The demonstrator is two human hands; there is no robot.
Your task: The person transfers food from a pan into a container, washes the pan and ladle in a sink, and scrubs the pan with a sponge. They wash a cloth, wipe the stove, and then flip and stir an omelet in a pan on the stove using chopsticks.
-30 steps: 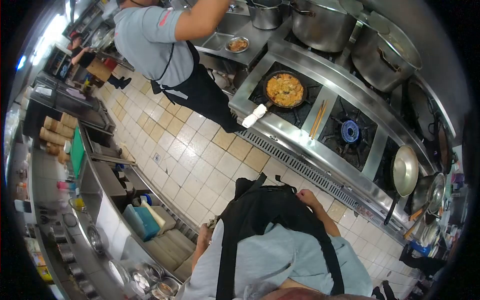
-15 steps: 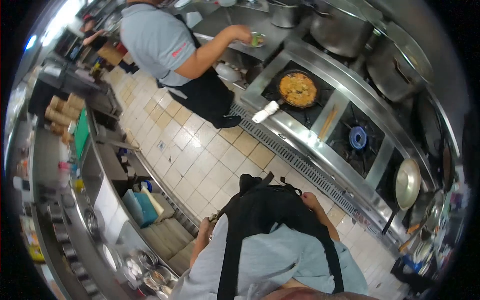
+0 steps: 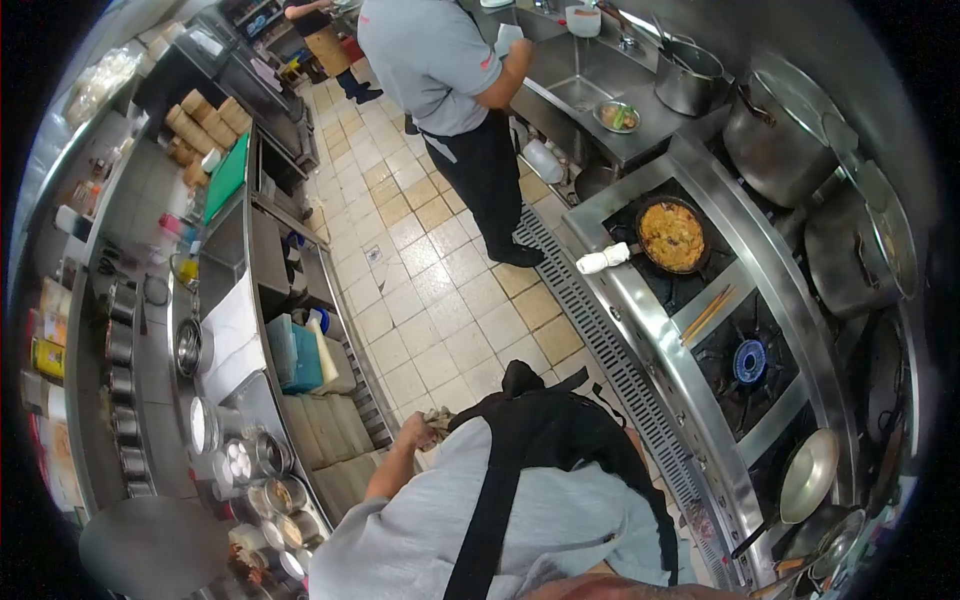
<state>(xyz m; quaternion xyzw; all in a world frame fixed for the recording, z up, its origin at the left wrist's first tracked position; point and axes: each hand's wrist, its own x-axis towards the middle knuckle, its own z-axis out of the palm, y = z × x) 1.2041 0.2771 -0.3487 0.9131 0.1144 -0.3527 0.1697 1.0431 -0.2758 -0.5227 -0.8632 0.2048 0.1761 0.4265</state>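
Tiled floor (image 3: 420, 270), cloth (image 3: 437, 421), unreadable sleeve print (image 3: 487, 60).

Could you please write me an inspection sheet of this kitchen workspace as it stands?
Surface: metal stove, with a pan of food on one burner and an open blue flame on another.
Things: crumpled cloth in the left hand; it appears greyish.
Clutter: chopsticks lie between the burners; metal bowls stand on the opposite counter.
Hands: left hand has its fingers closed on the cloth; right hand cannot be made out.
Cables: nothing seen.
Surroundings: co-worker stands by the sink; another person is farther back; tiled floor with a metal grating along the stove.
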